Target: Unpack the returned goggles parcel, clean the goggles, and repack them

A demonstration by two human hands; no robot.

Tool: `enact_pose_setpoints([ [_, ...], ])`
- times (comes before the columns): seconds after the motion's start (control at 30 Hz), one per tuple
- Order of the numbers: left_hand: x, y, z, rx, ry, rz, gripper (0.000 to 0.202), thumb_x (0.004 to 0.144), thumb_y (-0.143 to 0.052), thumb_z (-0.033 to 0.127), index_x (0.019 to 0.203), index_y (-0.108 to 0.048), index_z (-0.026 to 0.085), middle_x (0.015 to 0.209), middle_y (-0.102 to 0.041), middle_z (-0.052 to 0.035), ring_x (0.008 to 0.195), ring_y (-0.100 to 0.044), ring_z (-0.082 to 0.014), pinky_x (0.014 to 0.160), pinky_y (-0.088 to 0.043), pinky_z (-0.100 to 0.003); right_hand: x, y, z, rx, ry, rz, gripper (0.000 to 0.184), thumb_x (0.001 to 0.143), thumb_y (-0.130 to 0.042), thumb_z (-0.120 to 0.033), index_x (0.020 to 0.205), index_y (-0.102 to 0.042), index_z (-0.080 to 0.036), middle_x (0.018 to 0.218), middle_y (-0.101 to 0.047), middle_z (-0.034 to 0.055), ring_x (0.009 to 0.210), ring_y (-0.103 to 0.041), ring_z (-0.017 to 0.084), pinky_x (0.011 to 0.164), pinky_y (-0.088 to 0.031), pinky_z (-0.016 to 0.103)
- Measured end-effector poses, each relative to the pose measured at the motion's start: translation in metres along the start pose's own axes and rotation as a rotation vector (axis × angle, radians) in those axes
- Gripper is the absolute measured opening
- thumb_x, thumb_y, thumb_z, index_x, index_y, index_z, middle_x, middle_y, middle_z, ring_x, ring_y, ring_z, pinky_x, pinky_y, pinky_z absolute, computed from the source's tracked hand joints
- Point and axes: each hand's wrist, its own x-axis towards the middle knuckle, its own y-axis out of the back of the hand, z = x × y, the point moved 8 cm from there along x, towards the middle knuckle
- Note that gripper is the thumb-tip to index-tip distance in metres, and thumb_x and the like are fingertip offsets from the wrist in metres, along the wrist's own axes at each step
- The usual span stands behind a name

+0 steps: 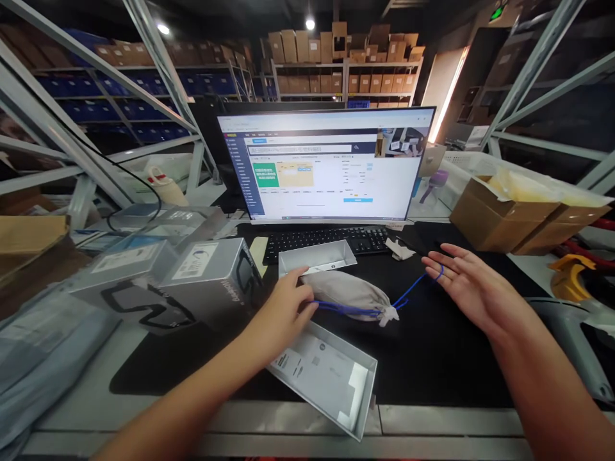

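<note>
A grey drawstring pouch [346, 292] lies across the black desk mat, its gathered white neck pointing right. My left hand [291, 304] is closed at the pouch's left end, with a strand of blue cord [346, 310] running into the fingers from the neck. Palm up, my right hand [464, 285] has its fingers mostly stretched, and the cord's other strand is looped over them and drawn out to the right. Below the pouch rests a grey box part [331, 384] with printing inside. Behind the pouch is a second shallow grey box part [319, 257].
Two grey product boxes [204, 278] with goggle pictures stand at left. A keyboard [331, 242] and a lit monitor [327, 169] are behind the pouch. Brown cartons [504, 214], a yellow tool [571, 275] and a grey device [571, 339] sit at right.
</note>
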Motion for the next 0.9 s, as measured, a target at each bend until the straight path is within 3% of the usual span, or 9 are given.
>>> enact_pose_setpoints([
  [0.17, 0.025, -0.012, -0.011, -0.187, 0.058, -0.032, 0.016, 0.089, -0.054, 0.028, 0.075, -0.056, 0.02, 0.106, -0.066, -0.0079, 0.107, -0.061, -0.0261, 0.089, -0.049, -0.04, -0.008, -0.075, -0.003, -0.534, 0.189, -0.284, 0.079, 0.067, -0.084, -0.043, 0.135, -0.047, -0.025, 0.133, -0.056, 0.0118, 0.128, -0.053, 0.029, 0.111, -0.042, 0.05],
  [0.3, 0.032, -0.007, -0.002, -0.253, 0.11, 0.028, 0.014, 0.09, -0.053, 0.031, 0.083, -0.06, 0.021, 0.083, -0.064, -0.0006, 0.079, -0.059, -0.02, 0.072, -0.045, -0.033, -0.04, -0.151, 0.029, -0.983, 0.29, -0.595, 0.117, 0.064, -0.086, -0.036, 0.158, -0.018, -0.02, 0.15, -0.039, 0.0175, 0.133, -0.046, 0.032, 0.11, -0.042, 0.048],
  [0.37, 0.032, -0.004, 0.011, -0.278, 0.076, 0.027, 0.014, 0.091, -0.052, 0.029, 0.083, -0.06, 0.021, 0.083, -0.064, 0.0003, 0.079, -0.058, -0.0186, 0.071, -0.044, -0.032, -0.052, -0.173, 0.047, -1.129, 0.291, -0.691, 0.114, 0.07, -0.078, -0.022, 0.16, -0.008, -0.018, 0.148, -0.043, 0.0185, 0.128, -0.052, 0.032, 0.104, -0.047, 0.047],
  [0.43, 0.029, -0.001, 0.024, -0.31, 0.023, 0.034, 0.009, 0.092, -0.053, 0.026, 0.086, -0.059, 0.022, 0.087, -0.064, 0.0004, 0.082, -0.059, -0.018, 0.075, -0.046, -0.032, -0.054, -0.182, 0.049, -1.204, 0.32, -0.73, 0.102, 0.073, -0.067, -0.012, 0.16, -0.014, -0.019, 0.143, -0.05, 0.0175, 0.123, -0.056, 0.032, 0.101, -0.049, 0.047],
  [0.53, 0.019, 0.008, 0.037, -0.274, -0.087, 0.114, 0.022, 0.086, -0.065, 0.023, 0.107, -0.058, 0.023, 0.116, -0.062, -0.0036, 0.108, -0.057, -0.0208, 0.095, -0.046, -0.036, -0.039, -0.165, 0.02, -1.151, 0.394, -0.64, 0.087, 0.072, -0.065, -0.014, 0.154, -0.034, -0.02, 0.136, -0.058, 0.0148, 0.118, -0.059, 0.03, 0.1, -0.048, 0.044],
  [0.6, 0.015, 0.006, 0.041, -0.158, -0.144, 0.115, 0.036, 0.082, -0.072, 0.02, 0.113, -0.056, 0.023, 0.126, -0.057, -0.0056, 0.119, -0.052, -0.0227, 0.103, -0.042, -0.039, -0.02, -0.129, -0.015, -1.049, 0.434, -0.421, 0.083, 0.068, -0.07, -0.018, 0.147, -0.045, -0.022, 0.125, -0.064, 0.0117, 0.106, -0.064, 0.027, 0.094, -0.051, 0.042],
  [0.73, 0.013, -0.041, 0.042, 0.173, -0.257, -0.252, 0.047, 0.076, -0.082, 0.024, 0.116, -0.058, 0.02, 0.12, -0.061, -0.0084, 0.114, -0.055, -0.0279, 0.1, -0.045, -0.044, -0.007, -0.035, -0.074, -0.634, 0.601, 0.116, 0.071, 0.063, -0.082, -0.026, 0.131, -0.059, -0.021, 0.117, -0.067, 0.0088, 0.097, -0.064, 0.023, 0.09, -0.052, 0.04],
  [0.8, 0.011, -0.064, 0.044, 0.328, -0.318, -0.404, 0.045, 0.076, -0.081, 0.026, 0.114, -0.059, 0.016, 0.114, -0.063, -0.0101, 0.11, -0.056, -0.0306, 0.096, -0.047, -0.047, -0.016, 0.0, -0.078, -0.384, 0.67, 0.244, 0.063, 0.068, -0.082, -0.026, 0.127, -0.062, -0.021, 0.118, -0.067, 0.0081, 0.1, -0.065, 0.02, 0.096, -0.05, 0.04],
  [0.9, 0.008, -0.081, 0.05, 0.444, -0.362, -0.479, 0.021, 0.081, -0.07, 0.01, 0.099, -0.061, 0.015, 0.103, -0.064, -0.0081, 0.101, -0.056, -0.0283, 0.09, -0.048, -0.044, -0.037, 0.025, -0.067, -0.214, 0.731, 0.331, 0.059, 0.068, -0.082, -0.018, 0.123, -0.063, -0.022, 0.117, -0.067, 0.0042, 0.103, -0.064, 0.017, 0.102, -0.047, 0.04],
])
